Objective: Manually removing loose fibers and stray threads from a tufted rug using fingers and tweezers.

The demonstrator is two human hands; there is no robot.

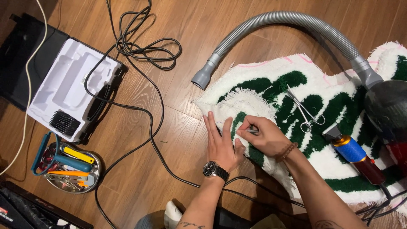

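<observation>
Left hand [221,142] flat on rug [271,87] edge; right hand [263,135] pinching tool [251,131].

Packaging on the wooden floor, all at the left side.

An open black carrying case [25,63] lies at the upper left, its lid spread toward the corner. Inside it sits a white moulded insert tray [70,85], roughly rectangular and tilted, with shaped hollows; a small pale label [83,79] sits near its right side, too small to make out. A black ribbed comb piece [64,123] rests in the tray's lower end. A long black box [29,210] lies at the bottom left corner, with a small red and white label [3,210] at its left end. No screens or signs show.
</observation>
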